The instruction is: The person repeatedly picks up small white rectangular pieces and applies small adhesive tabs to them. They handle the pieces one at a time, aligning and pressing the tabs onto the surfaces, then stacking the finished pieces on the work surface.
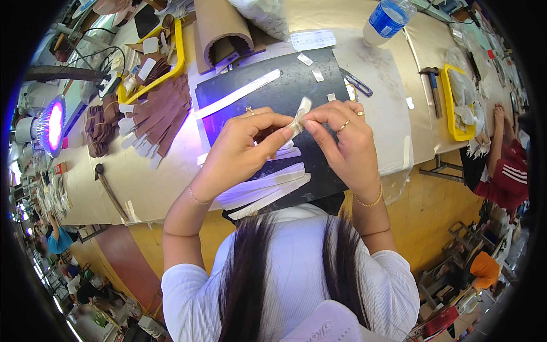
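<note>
My left hand [245, 139] pinches a narrow white strip [298, 117] between thumb and fingers. My right hand [345, 137] grips the same strip from the other side, its thumb and fingertips pressed together. The strip is raised above a black mat [319, 176] and its upper end sticks up bent. Below my left hand, several loose white strips [265, 185] are fanned out on the mat. One long white strip [239, 94] lies slanted beyond my left hand. A few small white pieces [317, 74] rest near the mat's far edge.
Brown strips with white ends [162, 122] spread left of the mat, beside a yellow tray [181, 57] and a glowing lamp [54, 126]. A hammer [111, 191] lies at left, another hammer [433, 91] at right. A cutter [358, 84] and a bottle [387, 21] are beyond my right hand.
</note>
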The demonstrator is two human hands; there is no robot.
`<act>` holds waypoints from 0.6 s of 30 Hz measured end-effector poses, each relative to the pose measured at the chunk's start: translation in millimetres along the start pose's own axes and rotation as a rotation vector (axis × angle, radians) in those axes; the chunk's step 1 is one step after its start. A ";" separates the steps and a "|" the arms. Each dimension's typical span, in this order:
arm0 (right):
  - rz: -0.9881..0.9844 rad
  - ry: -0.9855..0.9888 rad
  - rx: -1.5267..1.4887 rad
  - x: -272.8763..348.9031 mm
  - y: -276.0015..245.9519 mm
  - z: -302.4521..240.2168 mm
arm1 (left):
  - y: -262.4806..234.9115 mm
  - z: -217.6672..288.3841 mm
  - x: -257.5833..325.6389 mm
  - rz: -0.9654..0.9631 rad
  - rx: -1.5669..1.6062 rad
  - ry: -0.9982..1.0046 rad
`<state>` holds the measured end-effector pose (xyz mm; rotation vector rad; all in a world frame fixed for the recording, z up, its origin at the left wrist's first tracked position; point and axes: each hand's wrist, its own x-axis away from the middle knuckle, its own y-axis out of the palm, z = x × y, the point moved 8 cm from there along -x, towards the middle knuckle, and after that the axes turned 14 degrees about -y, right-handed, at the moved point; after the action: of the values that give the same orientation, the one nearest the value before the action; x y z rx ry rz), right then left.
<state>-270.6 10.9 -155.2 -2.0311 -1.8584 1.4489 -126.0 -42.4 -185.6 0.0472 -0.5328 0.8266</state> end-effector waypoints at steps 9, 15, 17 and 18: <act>-0.033 -0.067 0.129 -5.2 3.3 -13.1 | -2.2 -9.1 -4.9 0.016 0.077 -0.026; 0.120 0.074 -0.016 1.7 -14.6 1.9 | -7.2 -15.7 -6.5 0.028 0.135 -0.088; 0.232 0.162 -0.084 10.9 -28.3 16.6 | -8.5 -15.1 -4.6 0.037 0.143 -0.076; 0.281 0.197 -0.123 17.1 -35.7 24.7 | -8.3 -15.2 -4.8 0.027 0.149 -0.073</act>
<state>-315.9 21.4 -158.7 -2.4750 -1.6781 1.1531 -116.2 -47.6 -199.7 0.2083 -0.5411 0.8923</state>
